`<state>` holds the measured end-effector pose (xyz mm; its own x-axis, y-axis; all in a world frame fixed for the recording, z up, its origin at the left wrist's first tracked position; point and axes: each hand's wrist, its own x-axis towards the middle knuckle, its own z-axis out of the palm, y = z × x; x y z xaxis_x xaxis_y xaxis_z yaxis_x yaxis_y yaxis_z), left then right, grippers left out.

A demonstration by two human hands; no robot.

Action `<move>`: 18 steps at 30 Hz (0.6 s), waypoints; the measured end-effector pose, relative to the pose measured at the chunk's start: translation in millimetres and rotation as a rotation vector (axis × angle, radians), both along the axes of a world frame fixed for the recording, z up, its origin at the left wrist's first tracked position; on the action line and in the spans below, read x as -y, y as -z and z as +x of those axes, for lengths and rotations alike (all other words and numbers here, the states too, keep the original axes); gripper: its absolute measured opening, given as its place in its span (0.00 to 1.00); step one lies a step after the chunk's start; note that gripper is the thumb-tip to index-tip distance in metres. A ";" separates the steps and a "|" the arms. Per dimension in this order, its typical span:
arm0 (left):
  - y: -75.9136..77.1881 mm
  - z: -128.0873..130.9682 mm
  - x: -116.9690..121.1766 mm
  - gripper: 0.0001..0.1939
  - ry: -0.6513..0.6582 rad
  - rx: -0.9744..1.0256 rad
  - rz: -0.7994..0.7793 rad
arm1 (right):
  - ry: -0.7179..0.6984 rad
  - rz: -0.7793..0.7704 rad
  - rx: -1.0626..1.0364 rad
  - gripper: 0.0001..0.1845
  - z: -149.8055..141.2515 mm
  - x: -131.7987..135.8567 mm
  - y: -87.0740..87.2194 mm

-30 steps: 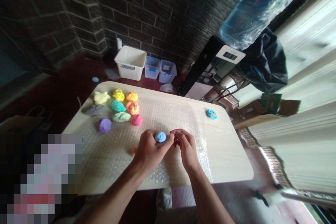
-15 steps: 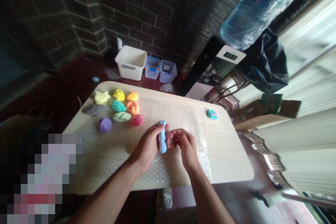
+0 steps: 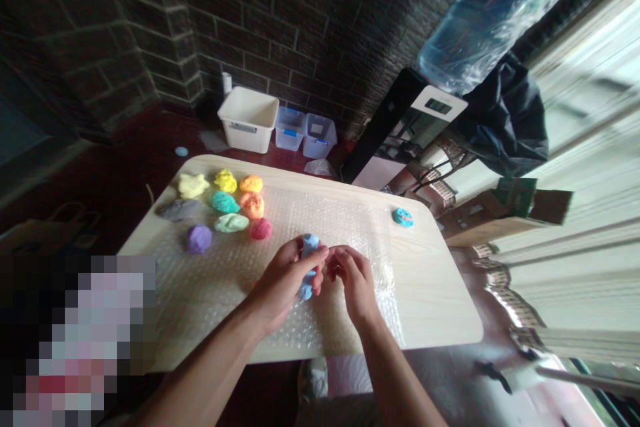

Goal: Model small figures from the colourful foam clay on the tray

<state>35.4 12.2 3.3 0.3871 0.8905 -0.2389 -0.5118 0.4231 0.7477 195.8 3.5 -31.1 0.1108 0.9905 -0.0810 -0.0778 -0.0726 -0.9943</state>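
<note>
My left hand (image 3: 286, 275) is closed around a light blue roll of modelling clay (image 3: 309, 243), over the middle of the table. The thumb lies across the roll, and its two ends show above and below. Right beside it is my right hand (image 3: 354, 275), its fingers curled and pinched together close to the left thumb tip. What those fingertips hold, if anything, is hidden. Left of the hands lie several clay lumps, among them a crimson one (image 3: 261, 229), a pale green one (image 3: 231, 223) and a purple one (image 3: 199, 239).
Bubble wrap (image 3: 340, 220) covers much of the wooden table (image 3: 440, 293). A blue round piece with a pinkish mark (image 3: 403, 217) lies at the far right. Beyond the table stand a white bin (image 3: 249, 121), two clear boxes and a water dispenser (image 3: 400, 140). A blurred-out shape is at lower left.
My left thumb has moved from the roll's upper end across its middle, and the roll now looks bent or pinched in there. My right hand has stayed almost in place.
</note>
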 end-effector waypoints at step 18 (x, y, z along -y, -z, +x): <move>17.0 1.2 -5.2 0.20 -0.186 -0.065 0.070 | 0.259 0.099 0.054 0.14 3.9 -1.8 -1.8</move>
